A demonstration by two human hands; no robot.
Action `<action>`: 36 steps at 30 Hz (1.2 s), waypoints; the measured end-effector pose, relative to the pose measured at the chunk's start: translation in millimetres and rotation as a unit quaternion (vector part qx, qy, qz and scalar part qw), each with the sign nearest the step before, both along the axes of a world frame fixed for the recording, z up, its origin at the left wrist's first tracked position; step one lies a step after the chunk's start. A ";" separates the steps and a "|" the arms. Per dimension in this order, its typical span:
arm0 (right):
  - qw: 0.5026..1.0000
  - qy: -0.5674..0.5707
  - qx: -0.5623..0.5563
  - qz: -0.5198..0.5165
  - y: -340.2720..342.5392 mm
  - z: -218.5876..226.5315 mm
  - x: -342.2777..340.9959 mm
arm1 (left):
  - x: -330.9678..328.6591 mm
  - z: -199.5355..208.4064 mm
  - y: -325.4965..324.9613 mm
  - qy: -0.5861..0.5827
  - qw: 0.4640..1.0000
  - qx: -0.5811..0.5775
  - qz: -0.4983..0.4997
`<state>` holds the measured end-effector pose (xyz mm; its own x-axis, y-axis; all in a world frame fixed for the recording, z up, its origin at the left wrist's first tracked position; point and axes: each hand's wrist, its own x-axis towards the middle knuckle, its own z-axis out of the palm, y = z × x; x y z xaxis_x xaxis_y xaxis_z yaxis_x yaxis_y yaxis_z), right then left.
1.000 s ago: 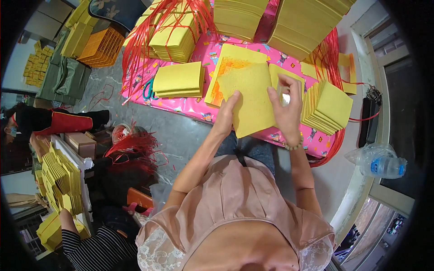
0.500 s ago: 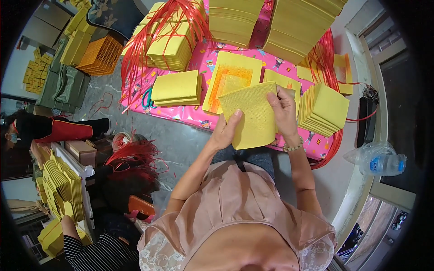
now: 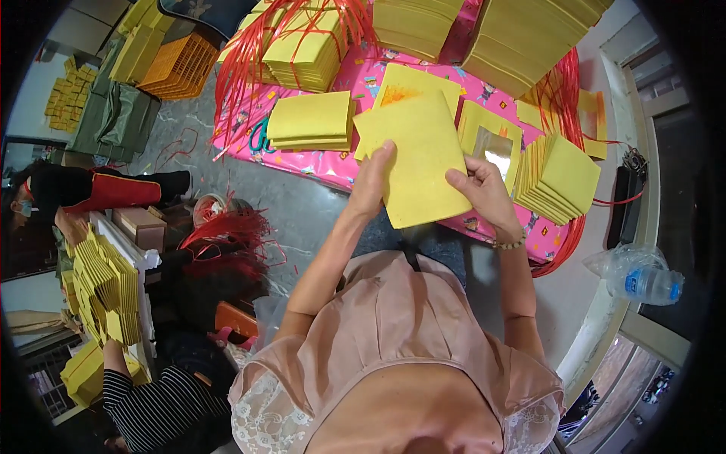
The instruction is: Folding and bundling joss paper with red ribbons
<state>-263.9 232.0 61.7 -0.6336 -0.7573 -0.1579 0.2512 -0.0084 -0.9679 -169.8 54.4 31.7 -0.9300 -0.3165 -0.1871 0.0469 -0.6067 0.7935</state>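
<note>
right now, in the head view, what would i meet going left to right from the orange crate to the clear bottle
Orange crate, green scissors, folded yellow stack, held yellow paper, fanned yellow stack, clear bottle.

Plain yellow sheet (image 3: 423,163), roughly rectangular, nearly flat; slanted, far end toward the left; left edge gripped by the left hand (image 3: 370,181), near right side by the right hand (image 3: 488,193).
</note>
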 end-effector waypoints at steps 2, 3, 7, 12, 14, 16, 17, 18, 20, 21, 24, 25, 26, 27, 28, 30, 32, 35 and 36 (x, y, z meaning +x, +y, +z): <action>1.000 0.007 -0.001 0.005 0.5 -9.3 4.3 | -1.5 -2.4 -6.6 0.006 1.000 -0.013 0.006; 1.000 0.015 -0.002 0.008 1.3 -13.4 5.5 | -1.5 -3.2 -8.4 0.014 0.999 -0.026 0.011; 0.999 0.000 0.029 0.026 2.1 -17.0 2.0 | 0.8 1.0 -12.3 -0.009 0.999 -0.024 0.033; 0.997 0.062 -0.033 -0.034 -2.2 4.5 -12.0 | 14.8 12.3 -31.1 -0.057 0.949 -0.225 -0.214; 0.994 0.096 -0.012 -0.056 -5.9 6.7 -16.8 | 20.3 10.0 -32.6 -0.075 0.943 -0.218 -0.240; 0.971 0.191 0.108 0.090 -4.3 11.2 -24.2 | 25.6 8.9 -39.1 -0.052 0.928 -0.219 -0.298; 0.958 0.211 0.138 0.138 -8.1 14.3 -26.1 | 28.1 10.2 -43.9 -0.053 0.929 -0.220 -0.295; 0.958 0.212 0.137 0.137 -12.1 11.5 -26.6 | 28.6 14.6 -49.5 -0.089 0.918 -0.225 -0.312; 0.964 0.178 0.123 0.153 -23.6 0.0 -25.5 | 31.3 17.4 -66.7 -0.126 0.907 -0.231 -0.328; 0.973 0.136 0.093 0.161 -33.8 -1.1 -25.2 | 34.5 16.5 -80.9 -0.122 0.888 -0.288 -0.338; 0.984 0.108 0.080 0.113 -50.4 -17.6 -31.8 | 41.9 20.5 -118.7 -0.070 0.894 -0.363 -0.254; 0.988 0.117 0.020 0.100 -63.0 -28.7 -31.8 | 42.6 18.8 -133.6 -0.080 0.905 -0.353 -0.222; 0.988 0.117 0.020 0.100 -68.5 -33.2 -35.7 | 40.4 18.9 -149.5 -0.089 0.916 -0.341 -0.191; 0.991 0.089 0.027 0.097 -80.9 -29.2 -33.2 | 38.8 23.1 -167.2 -0.105 0.916 -0.349 -0.169; 0.993 0.062 0.034 0.092 -92.7 -25.9 -30.9 | 34.7 28.2 -182.9 -0.120 0.914 -0.358 -0.149; 0.993 0.049 0.050 0.096 -119.7 -26.6 -30.6 | 20.8 25.0 -209.3 -0.091 0.912 -0.395 -0.065; 0.990 0.005 0.078 0.120 -147.3 -19.7 -27.0 | 7.1 14.7 -236.6 -0.071 0.896 -0.437 0.022; 0.991 -0.002 0.097 0.091 -182.9 -41.0 -37.3 | -17.9 10.8 -254.9 -0.143 0.871 -0.466 0.053; 0.991 -0.002 0.097 0.096 -193.0 -43.4 -38.7 | -20.2 -1.5 -264.7 -0.161 0.847 -0.500 0.078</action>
